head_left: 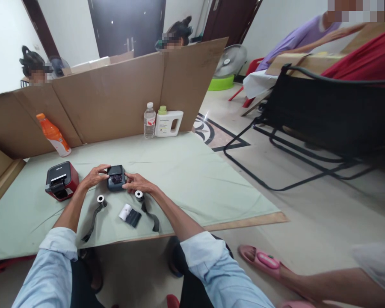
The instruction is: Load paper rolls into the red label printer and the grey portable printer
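Note:
Before me on the table is a small dark portable printer [116,183], with a dark opening showing in its upper face. My left hand [96,176] grips its left side, thumb and fingers at the edge. On the opposite edge, my right hand [137,183] has its fingers bent against the casing. Close to my right wrist stands a paper roll [139,196] with a dark strip trailing from it. Another such roll [101,199] stands nearer my left forearm. Between them lies a white and black roll [130,215] on its side.
A red and black printer [62,182] sits at the left. Along the cardboard partition [115,100] stand an orange bottle [54,136], a clear water bottle [149,122] and a white jug [167,124]. A black folding chair [324,111] and several other people are nearby.

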Action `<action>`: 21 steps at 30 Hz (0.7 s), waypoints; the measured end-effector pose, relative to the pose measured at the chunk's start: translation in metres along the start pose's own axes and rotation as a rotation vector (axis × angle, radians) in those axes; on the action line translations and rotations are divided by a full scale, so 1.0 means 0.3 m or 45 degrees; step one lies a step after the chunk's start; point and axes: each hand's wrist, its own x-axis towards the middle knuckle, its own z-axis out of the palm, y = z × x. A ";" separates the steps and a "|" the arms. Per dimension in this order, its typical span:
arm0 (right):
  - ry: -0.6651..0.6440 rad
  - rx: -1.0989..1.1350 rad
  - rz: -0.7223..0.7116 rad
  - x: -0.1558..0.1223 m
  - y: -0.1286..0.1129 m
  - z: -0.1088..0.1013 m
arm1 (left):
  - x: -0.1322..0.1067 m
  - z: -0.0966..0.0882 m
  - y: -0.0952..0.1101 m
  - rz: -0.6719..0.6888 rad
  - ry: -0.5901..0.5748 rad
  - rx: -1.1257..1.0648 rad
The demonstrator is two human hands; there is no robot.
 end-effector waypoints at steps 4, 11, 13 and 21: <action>-0.008 -0.005 -0.017 0.005 0.000 0.000 | 0.010 -0.002 0.016 -0.112 0.045 0.042; 0.005 -0.041 -0.029 0.015 0.012 0.003 | 0.095 0.027 0.045 -0.310 0.305 0.038; 0.052 -0.076 -0.051 0.022 0.011 0.003 | 0.121 0.034 0.051 -0.396 0.349 0.004; 0.218 -0.730 -0.439 0.068 -0.048 -0.021 | 0.083 0.044 0.045 -0.387 0.573 0.185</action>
